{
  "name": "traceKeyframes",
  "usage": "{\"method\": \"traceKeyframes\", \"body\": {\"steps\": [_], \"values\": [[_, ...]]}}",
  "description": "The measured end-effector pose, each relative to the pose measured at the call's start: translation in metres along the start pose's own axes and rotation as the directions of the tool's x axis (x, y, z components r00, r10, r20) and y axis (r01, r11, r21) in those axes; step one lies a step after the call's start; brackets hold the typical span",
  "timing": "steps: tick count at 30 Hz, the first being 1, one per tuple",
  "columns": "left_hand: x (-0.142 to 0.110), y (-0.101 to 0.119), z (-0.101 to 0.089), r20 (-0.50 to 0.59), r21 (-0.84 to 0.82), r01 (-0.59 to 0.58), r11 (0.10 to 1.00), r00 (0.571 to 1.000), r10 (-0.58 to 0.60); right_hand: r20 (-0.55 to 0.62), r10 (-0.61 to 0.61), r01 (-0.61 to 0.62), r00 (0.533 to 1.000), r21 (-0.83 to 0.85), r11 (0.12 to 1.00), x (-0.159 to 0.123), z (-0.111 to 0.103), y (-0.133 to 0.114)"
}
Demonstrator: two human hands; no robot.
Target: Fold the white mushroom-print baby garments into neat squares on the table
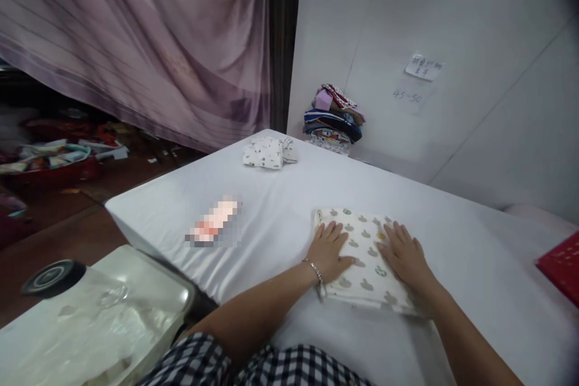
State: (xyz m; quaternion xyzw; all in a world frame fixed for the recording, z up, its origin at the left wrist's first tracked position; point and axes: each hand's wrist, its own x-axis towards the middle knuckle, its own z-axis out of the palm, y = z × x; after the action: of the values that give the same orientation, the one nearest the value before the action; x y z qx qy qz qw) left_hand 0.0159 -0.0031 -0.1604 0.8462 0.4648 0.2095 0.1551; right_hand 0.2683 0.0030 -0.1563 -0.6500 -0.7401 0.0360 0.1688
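1. Fingers of the left hand (329,253): extended and slightly spread, thumb held apart, palm down; they press flat and grip nothing that I can see.
2. Fingers of the right hand (407,258): likewise straightened and lying flat, angled inward towards the far edge; nothing is pinched between them.
3. Folded cloth (363,253), cream with grey rabbit-like motifs: lies under both hands on the white-covered tabletop (181,184). The left fingers rest on its left side, the right fingers on its right side; the patterned middle shows between them.
4. Bracelet (313,266): encircles the left wrist, just beside the cloth's near left corner.
5. Blurred-out item (216,223): on the tabletop, to the left of the left hand, well apart from the cloth.
6. White printed bundle (270,152): near the tabletop's far corner.
7. Red object (563,266): at the right-hand edge of the view.
8. Clothes stack (333,119): beyond the tabletop, against the pale wall (384,18); a pink-mauve curtain (181,42) hangs to its left.
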Motion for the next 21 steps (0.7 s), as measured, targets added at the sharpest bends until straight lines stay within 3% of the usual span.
{"method": "traceKeyframes", "body": {"steps": [4,8,11,14,16,18,21], "values": [[-0.001,0.0,0.0,-0.028,-0.04,-0.015,0.999,1.0,0.014,0.022,0.023,-0.024,0.999,0.042,0.999,0.002,0.023,0.021],[0.0,-0.003,-0.002,-0.087,-0.115,-0.006,0.993,0.996,-0.004,0.036,0.027,-0.03,0.999,0.07,0.997,-0.002,0.024,0.023],[0.005,-0.013,-0.006,-0.201,-0.164,0.076,0.984,0.974,-0.108,0.087,0.095,-0.103,0.992,0.093,0.99,-0.002,0.019,0.018],[0.013,-0.029,-0.011,-0.274,-0.275,0.247,0.929,0.906,-0.322,0.106,0.139,-0.155,0.985,0.161,0.975,-0.001,0.014,0.015],[0.018,-0.04,-0.015,-0.211,-0.403,0.369,0.837,0.853,-0.478,0.095,0.173,-0.191,0.98,0.243,0.951,0.0,0.011,0.013],[0.021,-0.047,-0.019,-0.115,-0.492,0.444,0.749,0.819,-0.562,0.094,0.265,-0.281,0.96,0.34,0.897,0.003,0.006,0.013],[0.022,-0.05,-0.023,-0.028,-0.531,0.491,0.691,0.805,-0.593,0.151,0.472,-0.485,0.868,0.461,0.744,0.012,-0.005,0.015]]}}
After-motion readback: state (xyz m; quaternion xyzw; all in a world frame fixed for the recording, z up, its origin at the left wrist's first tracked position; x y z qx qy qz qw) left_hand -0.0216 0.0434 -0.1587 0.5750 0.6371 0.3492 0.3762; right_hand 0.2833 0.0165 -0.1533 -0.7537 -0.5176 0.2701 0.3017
